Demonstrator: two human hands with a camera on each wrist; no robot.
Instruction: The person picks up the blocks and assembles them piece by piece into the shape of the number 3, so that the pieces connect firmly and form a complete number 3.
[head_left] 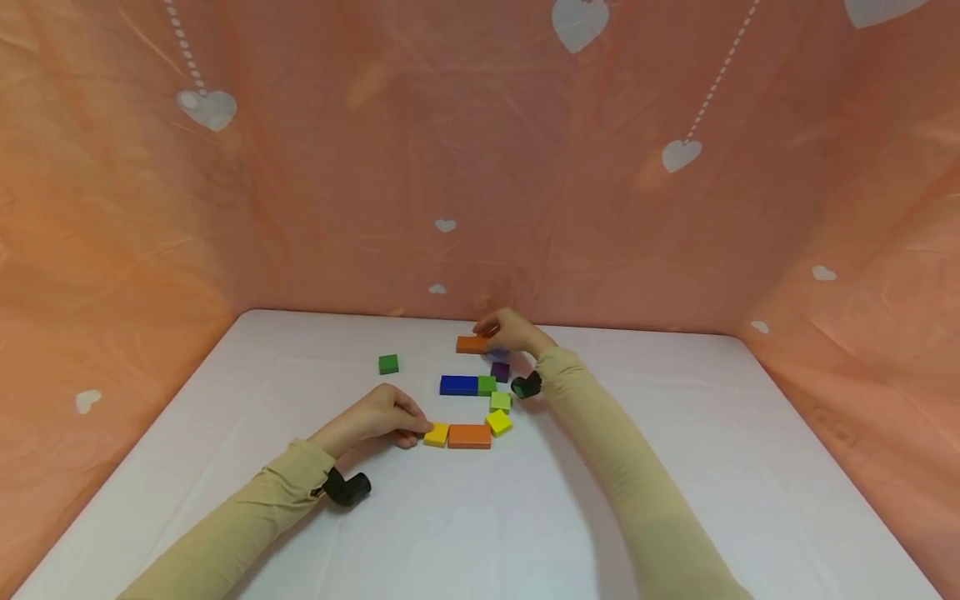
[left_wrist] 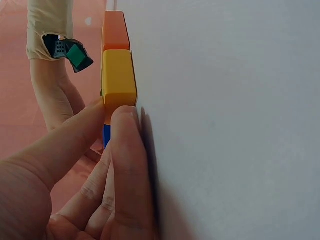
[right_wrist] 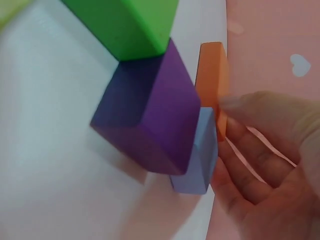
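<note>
My left hand (head_left: pixel 385 414) pinches the near end of a yellow block (left_wrist: pixel 120 77) with thumb and fingertips. An orange block (head_left: pixel 469 437) lies against that block's right side. Farther back, my right hand (head_left: pixel 516 332) holds another orange block (right_wrist: pixel 212 72) at its end, the thumb on one side. Beside those fingers is a light blue block (right_wrist: pixel 197 172), mostly hidden in the head view. A purple block (right_wrist: pixel 155 115) stands just in front of it, touching a green block (right_wrist: pixel 135 25).
In the middle lies a blue block (head_left: pixel 459 385). A light green block (head_left: pixel 500 402) and a tilted bright yellow block (head_left: pixel 498 423) continue the curved row. One dark green block (head_left: pixel 388 364) sits apart at the left. An orange curtain (head_left: pixel 420 167) hangs behind the white table (head_left: pixel 675 467).
</note>
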